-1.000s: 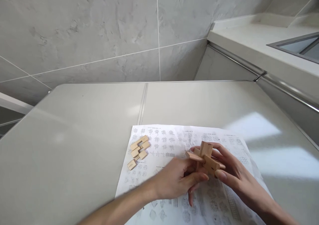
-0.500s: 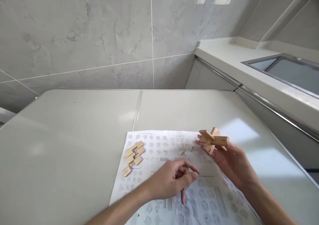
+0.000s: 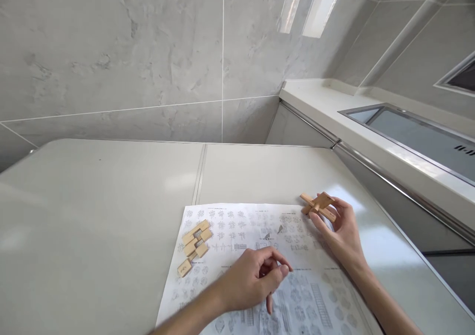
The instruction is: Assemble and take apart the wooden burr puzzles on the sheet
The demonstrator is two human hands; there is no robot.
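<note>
At far left, a pale, glossy surface (image 3: 92, 226), crossed farther right by a seam. Next, near the left edge of a printed sheet (image 3: 230, 258), a cluster of flat wooden blocks (image 3: 190, 246), set in a slanting group with small gaps; probably easy to knock apart, so keep the near forearm well away. Then, over the middle of the sheet, the left hand (image 3: 256, 280): fingers half curled, index tip just beside the thumb, only a narrow gap, nothing visible between. Touching the paper or not, cannot tell. Farther right, near the upper right corner of the sheet, the right hand (image 3: 343, 231), fingers closed around an interlocked wooden piece (image 3: 322, 202), thumb on the near side, other fingers partly hidden behind. Tilted, with arms jutting several ways; contact with the surface below, impossible to judge from here. Apparent step in hand: controlling this piece one-handed. To do so well, grip close to the crossing rather than by one arm, press lightly to avoid sliding the joints loose, and turn slowly from the wrist. If lowering it, best to let several arm ends touch together before easing off the thumb.
</note>
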